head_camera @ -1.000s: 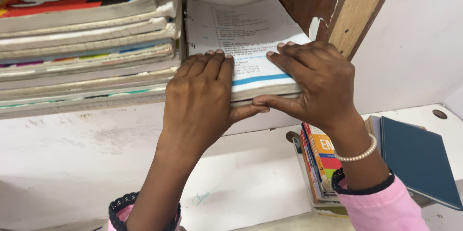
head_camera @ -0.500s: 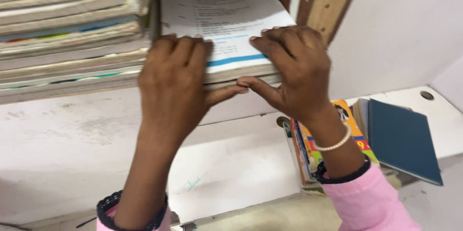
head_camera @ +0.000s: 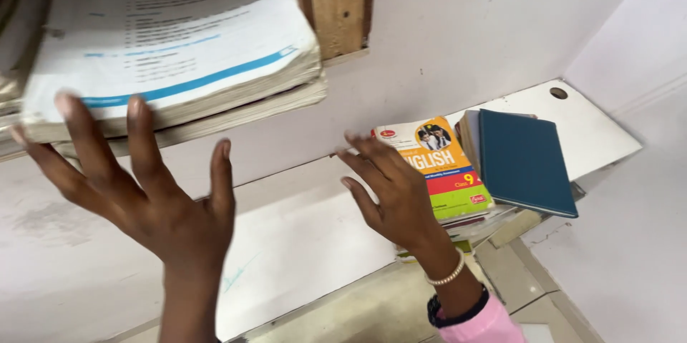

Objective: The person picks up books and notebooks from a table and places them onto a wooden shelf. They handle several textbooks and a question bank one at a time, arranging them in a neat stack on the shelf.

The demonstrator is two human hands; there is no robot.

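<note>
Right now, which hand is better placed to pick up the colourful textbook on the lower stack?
Probably the right hand: it is open, fingers spread, beside the colourful textbook on the lower stack. The left hand is open too, up by the white-covered book on the shelf.

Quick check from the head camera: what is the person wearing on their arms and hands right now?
The right hand is bare, with a pale beaded bracelet at the wrist. Below it sits a pink sleeve with a dark scalloped cuff. The left hand and its forearm show nothing worn; any sleeve lies out of frame.
</note>
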